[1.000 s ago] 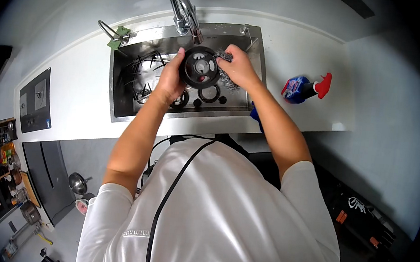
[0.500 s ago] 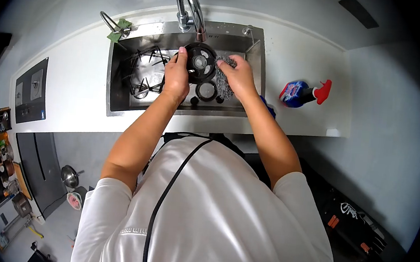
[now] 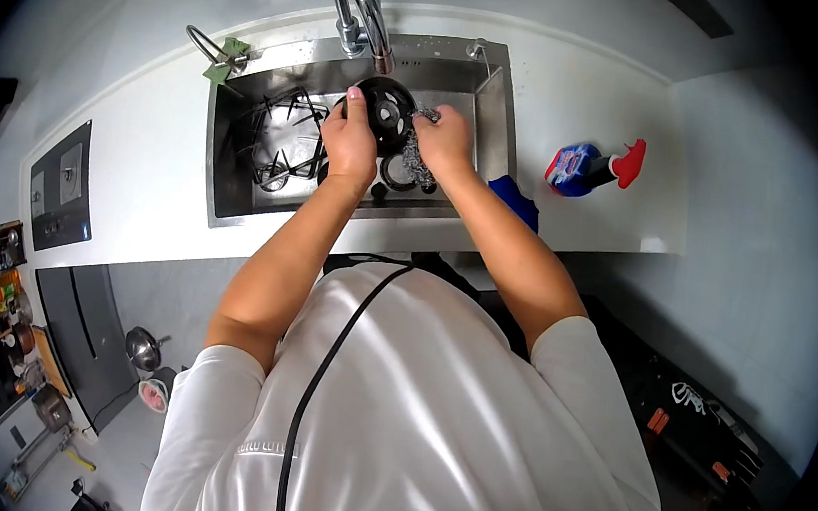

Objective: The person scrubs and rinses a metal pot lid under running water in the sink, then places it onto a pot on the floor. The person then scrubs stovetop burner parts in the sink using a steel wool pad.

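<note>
My left hand (image 3: 349, 145) grips a round black gas burner part (image 3: 396, 94) by its left edge, thumb on top, over the sink (image 3: 497, 117). The part has cut-out openings and a lighter centre. In my right hand (image 3: 446, 140) is a grey steel-wool scrubber (image 3: 416, 162), closed in the fingers against the part's right side. Just below, a smaller dark ring (image 3: 397, 174) lies on the sink floor. Black pan supports (image 3: 264, 150) rest in the sink's left half. My fingers partly hide the burner part and the scrubber.
A chrome faucet (image 3: 375, 34) arches over the sink's back edge. A smaller tap (image 3: 215, 48) with a green cloth (image 3: 222, 71) stands at the left. On the right counter are a blue spray bottle (image 3: 575, 171) with a red trigger and a blue cloth (image 3: 514, 202).
My right hand has moved left with the scrubber, closer to the burner part. The burner part is tilted more. More of the blue cloth shows.
</note>
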